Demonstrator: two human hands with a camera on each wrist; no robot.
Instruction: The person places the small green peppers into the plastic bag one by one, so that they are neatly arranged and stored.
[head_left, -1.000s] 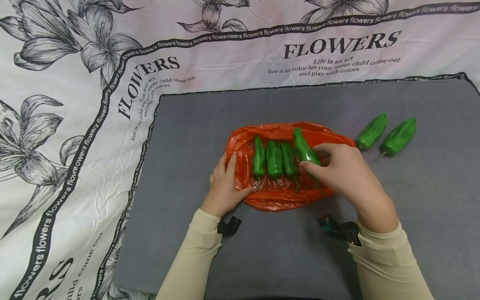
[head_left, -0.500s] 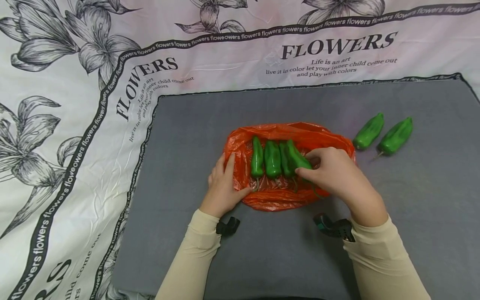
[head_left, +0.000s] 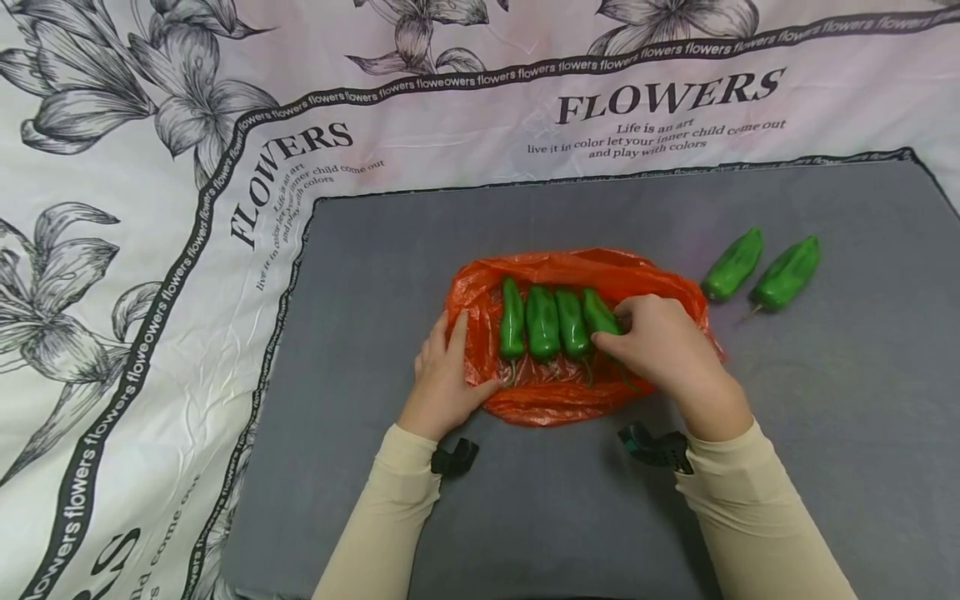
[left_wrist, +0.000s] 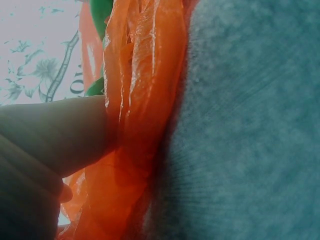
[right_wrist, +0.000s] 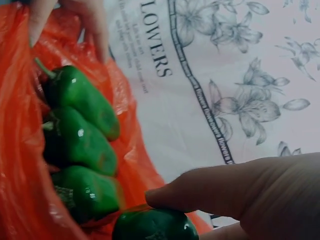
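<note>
An orange-red plastic bag [head_left: 570,408] lies spread on the grey table, with three green peppers [head_left: 543,323] side by side inside it. At the right end of that row, my right hand [head_left: 667,346] pinches a fourth green pepper [head_left: 598,312] between thumb and fingers. The right wrist view shows the thumb on this held pepper [right_wrist: 155,225] beside the other three. On the bag's left edge rests my left hand [head_left: 442,379], fingers spread and thumb at the near rim. In the left wrist view the thumb [left_wrist: 60,132] lies against the bag [left_wrist: 135,130].
Two more green peppers [head_left: 733,265] lie on the grey table [head_left: 375,275] to the right of the bag. A white cloth with flower prints and lettering [head_left: 450,125] borders the table at the back and left.
My right hand has moved left and lowered the pepper it holds into the bag, beside the three others. My left hand has stayed on the bag's edge.
</note>
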